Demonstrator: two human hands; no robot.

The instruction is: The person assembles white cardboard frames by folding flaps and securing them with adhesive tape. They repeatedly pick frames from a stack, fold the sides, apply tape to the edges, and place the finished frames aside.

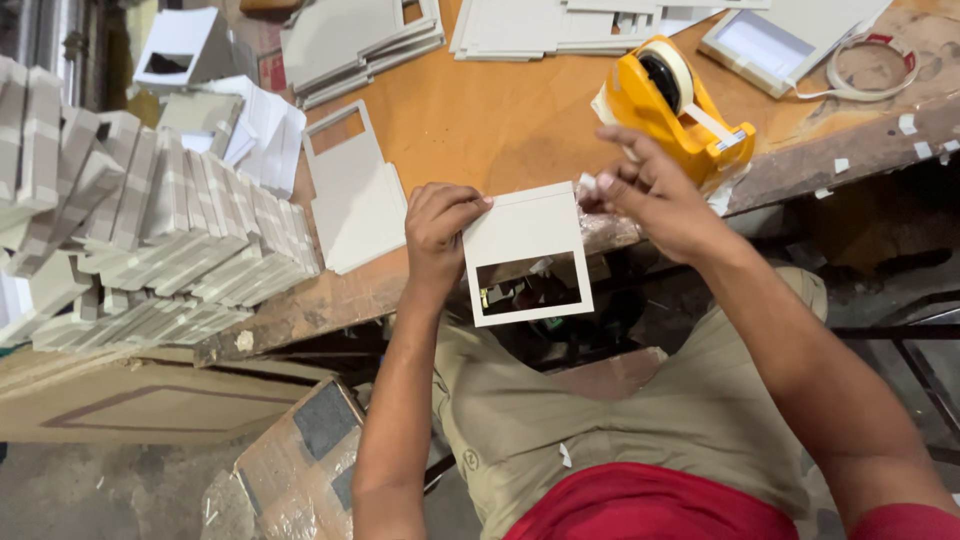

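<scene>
My left hand grips the left edge of a white card piece with a rectangular window cut in its lower half. It is held over the front edge of the wooden table. My right hand pinches at the card's upper right corner, fingers closed on a small bit of white tape. A yellow tape dispenser with a roll of pale tape stands on the table just behind my right hand.
A grey card frame lies flat left of my left hand. Stacks of folded grey card pieces fill the table's left side. More flat card sheets and an open white box lie at the back, with a loose tape roll.
</scene>
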